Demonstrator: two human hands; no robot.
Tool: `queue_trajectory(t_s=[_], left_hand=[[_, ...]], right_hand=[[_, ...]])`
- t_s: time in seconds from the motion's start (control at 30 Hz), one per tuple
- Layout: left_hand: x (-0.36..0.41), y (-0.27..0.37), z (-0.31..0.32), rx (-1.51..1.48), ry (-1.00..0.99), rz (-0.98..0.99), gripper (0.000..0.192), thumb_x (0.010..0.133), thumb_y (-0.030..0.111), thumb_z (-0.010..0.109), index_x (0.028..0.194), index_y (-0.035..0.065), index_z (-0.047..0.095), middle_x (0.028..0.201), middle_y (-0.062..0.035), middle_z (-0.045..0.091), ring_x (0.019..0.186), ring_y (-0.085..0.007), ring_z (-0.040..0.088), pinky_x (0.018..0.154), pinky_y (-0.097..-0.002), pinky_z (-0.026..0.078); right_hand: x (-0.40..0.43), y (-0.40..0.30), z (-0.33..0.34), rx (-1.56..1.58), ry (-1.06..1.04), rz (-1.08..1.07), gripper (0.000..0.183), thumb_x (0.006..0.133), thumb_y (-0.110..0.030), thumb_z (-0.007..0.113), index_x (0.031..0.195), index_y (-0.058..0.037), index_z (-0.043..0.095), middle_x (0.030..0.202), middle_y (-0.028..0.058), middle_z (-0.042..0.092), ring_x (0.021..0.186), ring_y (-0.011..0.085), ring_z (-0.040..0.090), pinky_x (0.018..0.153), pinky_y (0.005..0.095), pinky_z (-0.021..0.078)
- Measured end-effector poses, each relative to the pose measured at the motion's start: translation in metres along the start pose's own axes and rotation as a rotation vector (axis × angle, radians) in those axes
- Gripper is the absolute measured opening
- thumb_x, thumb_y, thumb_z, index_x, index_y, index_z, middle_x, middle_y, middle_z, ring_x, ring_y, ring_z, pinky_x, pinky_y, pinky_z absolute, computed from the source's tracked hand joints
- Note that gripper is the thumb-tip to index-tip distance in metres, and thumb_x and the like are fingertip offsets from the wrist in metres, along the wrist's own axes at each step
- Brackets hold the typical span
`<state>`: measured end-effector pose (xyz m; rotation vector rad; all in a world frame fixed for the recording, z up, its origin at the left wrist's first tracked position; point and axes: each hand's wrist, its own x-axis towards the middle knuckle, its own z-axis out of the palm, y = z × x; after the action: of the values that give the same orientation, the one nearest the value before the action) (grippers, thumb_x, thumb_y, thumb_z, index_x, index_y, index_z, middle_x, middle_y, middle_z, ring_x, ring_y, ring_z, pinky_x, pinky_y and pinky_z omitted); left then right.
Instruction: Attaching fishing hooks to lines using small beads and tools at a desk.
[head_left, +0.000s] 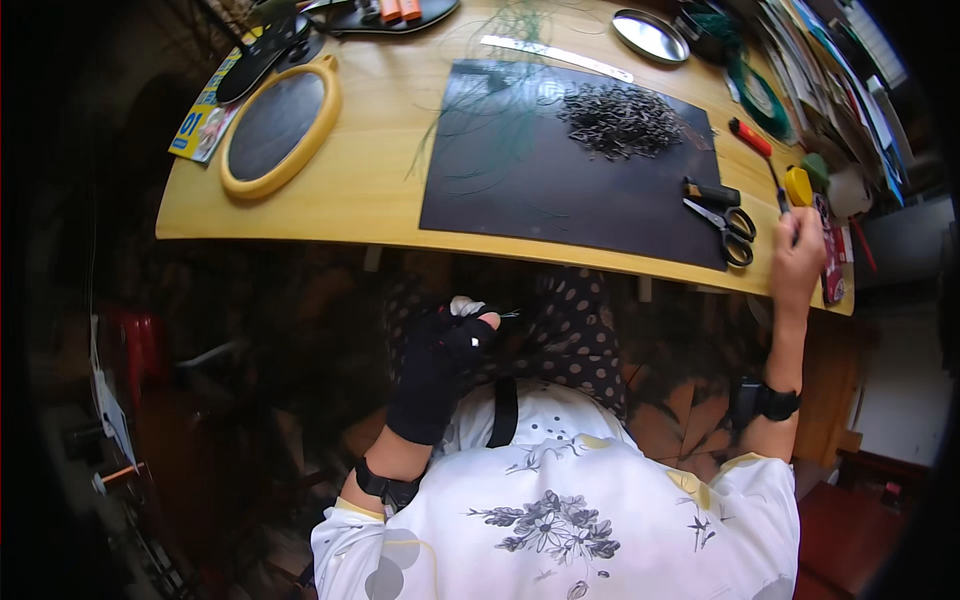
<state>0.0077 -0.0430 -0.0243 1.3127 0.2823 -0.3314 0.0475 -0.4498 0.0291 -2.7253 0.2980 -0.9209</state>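
Note:
My left hand (454, 341), in a black fingerless glove with white wrapping on a finger, is over my lap. Its thumb and fingertips pinch some thin filament (510, 313), whose short ends stick out to the right. At the table's right edge, my right hand (799, 251) is bare with curled fingers. Just above it lies the thin dark shaft (780, 196) of a red-handled tool (750, 137); whether the fingers grip it, I cannot tell. Black-handled scissors (731, 231) lie left of that hand, partly open, beside a small black cylindrical object (711, 192).
A dark mat (525, 202) carries a heap of small dark metal pieces (622, 120) and loose green filament (495, 112). Around it are a white ruler (555, 57), a round metal lid (651, 36), a green filament coil (761, 105), a yellow-framed oval mirror (277, 127) and a yellow tape measure (799, 185).

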Motion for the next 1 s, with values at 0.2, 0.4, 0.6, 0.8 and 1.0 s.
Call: queue_trajectory(t_s=[0.2, 0.4, 0.6, 0.8, 1.0], left_hand=[[0.005, -0.003, -0.002, 0.035, 0.0, 0.019, 0.013, 0.09, 0.01, 0.069, 0.081, 0.0056, 0.061, 0.076, 0.0078, 0.052, 0.072, -0.0039, 0.045, 0.068, -0.0223, 0.038], [0.006, -0.003, -0.004, 0.022, 0.004, 0.061, 0.01, 0.09, 0.009, 0.069, 0.082, 0.0054, 0.064, 0.075, 0.008, 0.053, 0.072, -0.0037, 0.046, 0.066, -0.0225, 0.038], [0.004, 0.0, -0.007, 0.01, 0.029, 0.044, 0.007, 0.09, 0.01, 0.07, 0.085, 0.0054, 0.066, 0.077, 0.0074, 0.056, 0.073, -0.0041, 0.048, 0.067, -0.0225, 0.039], [0.013, -0.017, -0.013, -0.014, 0.045, 0.124, 0.007, 0.088, 0.008, 0.072, 0.085, 0.0048, 0.066, 0.079, 0.0068, 0.057, 0.074, -0.0046, 0.05, 0.069, -0.0228, 0.041], [0.01, -0.011, -0.009, 0.032, 0.042, 0.111, 0.008, 0.088, 0.01, 0.073, 0.085, 0.0049, 0.066, 0.077, 0.0066, 0.058, 0.073, -0.0048, 0.05, 0.068, -0.0231, 0.041]], right_hand=[[-0.035, -0.068, -0.017, 1.217, 0.128, 0.091, 0.015, 0.095, -0.011, 0.061, 0.101, 0.0014, 0.065, 0.105, 0.0127, 0.062, 0.096, 0.017, 0.057, 0.085, 0.0325, 0.0462], [-0.096, -0.153, 0.006, 0.875, -0.54, -0.243, 0.01, 0.082, 0.0, 0.071, 0.088, 0.0049, 0.065, 0.108, 0.0186, 0.064, 0.095, 0.0309, 0.065, 0.082, 0.0402, 0.0516], [-0.112, -0.152, 0.034, 0.585, -0.584, -0.369, 0.014, 0.08, -0.005, 0.073, 0.091, 0.0006, 0.067, 0.112, 0.016, 0.067, 0.094, 0.0365, 0.064, 0.081, 0.0398, 0.0517], [-0.109, -0.158, 0.035, 0.612, -0.625, -0.388, 0.015, 0.08, -0.006, 0.073, 0.093, 0.0002, 0.068, 0.113, 0.0159, 0.067, 0.095, 0.0369, 0.064, 0.082, 0.0409, 0.0519], [-0.108, -0.158, 0.037, 0.602, -0.63, -0.397, 0.015, 0.08, -0.006, 0.073, 0.094, 0.0, 0.068, 0.112, 0.0152, 0.067, 0.092, 0.0364, 0.065, 0.08, 0.0404, 0.0527]])
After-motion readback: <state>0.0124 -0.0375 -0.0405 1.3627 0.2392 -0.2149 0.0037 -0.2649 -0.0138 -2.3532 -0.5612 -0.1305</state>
